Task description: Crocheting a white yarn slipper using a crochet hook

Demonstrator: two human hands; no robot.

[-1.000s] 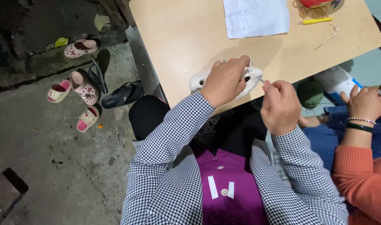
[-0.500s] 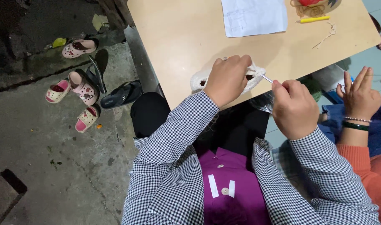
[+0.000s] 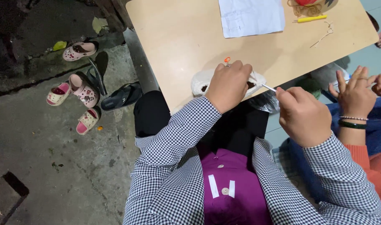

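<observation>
My left hand (image 3: 228, 85) is closed over a white cloth piece (image 3: 200, 81) at the near edge of the light wooden table (image 3: 186, 37). A small orange-tipped item (image 3: 227, 60) sticks up just past its fingers. My right hand (image 3: 303, 114) pinches a thin white stick-like tool (image 3: 269, 87) that points toward the cloth. Both arms wear black-and-white checked sleeves, and a purple garment (image 3: 234, 191) lies on my lap.
A white sheet of paper (image 3: 251, 16), a yellow pen (image 3: 310, 18) and loose thread (image 3: 324, 35) lie further back on the table. Another person's hand (image 3: 354, 93) with bracelets is raised at the right. Pink children's shoes (image 3: 80, 89) and a dark sandal (image 3: 121, 96) lie on the concrete floor at left.
My right hand drew away to the right of the cloth with the thin tool. The neighbour's hand lifted with fingers spread. My left hand stayed on the cloth.
</observation>
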